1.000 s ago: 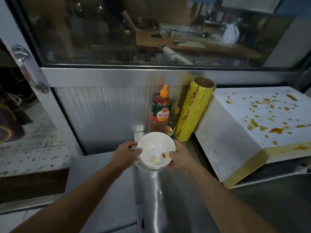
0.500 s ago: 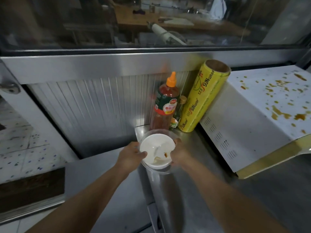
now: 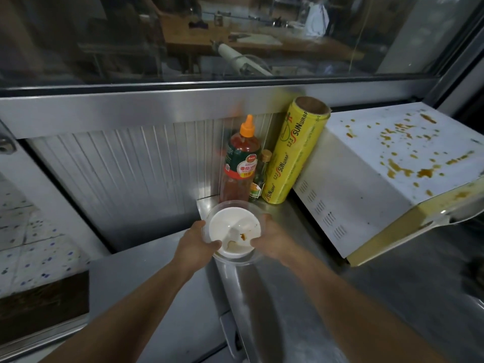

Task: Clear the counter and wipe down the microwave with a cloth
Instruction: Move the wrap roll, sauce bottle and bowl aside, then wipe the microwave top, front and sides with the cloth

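A white bowl [image 3: 230, 226] with brown food scraps sits inside a clear plastic bowl [image 3: 255, 259]. My left hand [image 3: 195, 239] grips the stack on its left rim and my right hand [image 3: 272, 238] grips its right side, over the steel counter [image 3: 288, 297]. To the right stands a white microwave [image 3: 366, 179], its top spattered with brown sauce stains. No cloth is in view.
Against the ribbed steel back wall stand a red sauce bottle [image 3: 239, 163] with an orange cap, a small dark bottle [image 3: 259, 176] and a yellow cling-wrap roll [image 3: 293, 153] leaning on the microwave. A lower grey surface [image 3: 146, 284] lies to the left. A window runs above.
The view has shifted left and tilted down a little. Both hands still hold the bowls near the counter's left end, now with the clear outer bowl visible around the white one.
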{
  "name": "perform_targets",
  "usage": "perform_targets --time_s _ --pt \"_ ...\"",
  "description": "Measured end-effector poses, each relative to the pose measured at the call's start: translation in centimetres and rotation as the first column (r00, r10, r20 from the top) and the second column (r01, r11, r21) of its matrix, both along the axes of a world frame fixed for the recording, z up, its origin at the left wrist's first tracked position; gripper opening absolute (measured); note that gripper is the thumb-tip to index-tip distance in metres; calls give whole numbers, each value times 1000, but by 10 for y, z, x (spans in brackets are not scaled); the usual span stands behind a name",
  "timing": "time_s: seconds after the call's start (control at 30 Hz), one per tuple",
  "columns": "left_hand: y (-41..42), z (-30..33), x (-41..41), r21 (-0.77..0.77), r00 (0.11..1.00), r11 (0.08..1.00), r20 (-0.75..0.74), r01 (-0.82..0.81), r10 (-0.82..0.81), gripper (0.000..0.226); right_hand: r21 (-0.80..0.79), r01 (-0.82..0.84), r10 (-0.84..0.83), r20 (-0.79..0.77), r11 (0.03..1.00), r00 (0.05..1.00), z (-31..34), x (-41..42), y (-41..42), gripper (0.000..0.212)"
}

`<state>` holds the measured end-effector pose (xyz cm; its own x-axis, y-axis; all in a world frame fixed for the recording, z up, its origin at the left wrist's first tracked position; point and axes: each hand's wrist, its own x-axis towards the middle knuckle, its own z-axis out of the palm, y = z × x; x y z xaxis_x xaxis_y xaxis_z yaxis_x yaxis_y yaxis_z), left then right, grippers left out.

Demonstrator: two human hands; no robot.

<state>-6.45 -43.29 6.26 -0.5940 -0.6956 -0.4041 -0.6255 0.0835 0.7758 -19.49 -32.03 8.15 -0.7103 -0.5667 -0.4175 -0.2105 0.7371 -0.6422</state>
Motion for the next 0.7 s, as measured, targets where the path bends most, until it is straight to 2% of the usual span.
perform_targets --time_s 0.17,0.27,0.4,0.47,0.7 --pt "20 16 -4 -208 999 978 -40 0 -9 62 -168 21 -11 58 986 998 22 1 37 63" --pt "45 30 -13 -286 997 958 -70 2 -23 59 -128 -20 24 32 992 999 33 -2 69 71" --pt "90 43 -28 -260 993 965 -101 32 -60 59 -192 46 -33 71 980 997 41 -11 117 83" --pt "115 49 -36 -253 991 965 -99 64 -92 59 -158 23 -16 41 987 999 45 -16 142 91" --pt "214 69 -66 -277 981 950 -88 145 -176 56 -192 50 -47 21 980 999 53 -45 249 85"
